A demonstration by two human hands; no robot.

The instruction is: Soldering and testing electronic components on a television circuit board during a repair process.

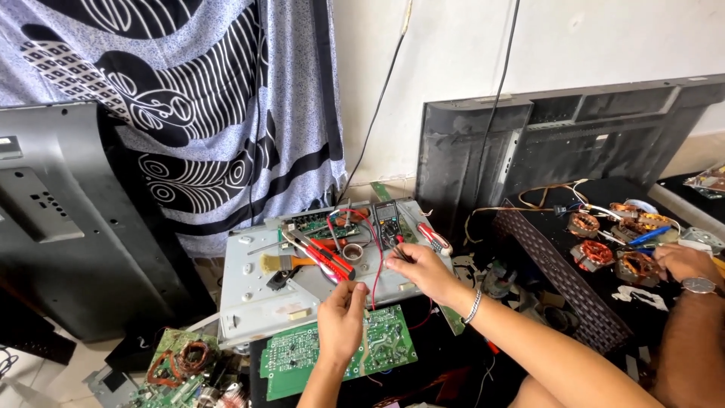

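Your left hand [341,321] hovers over the green printed circuit board [340,350] at the near edge, fingertips pinched on a thin red probe lead [375,283] that runs up from there. Your right hand [417,270], a silver bracelet [473,306] at its wrist, sits just right of and beyond it, pinching a slim probe tip [399,251] above the grey metal chassis panel [257,298]. The dark handheld multimeter [387,219] lies just beyond your right hand, with red-handled pliers [321,255] to its left. Another person's hand [683,261] rests far right among copper coils [596,251].
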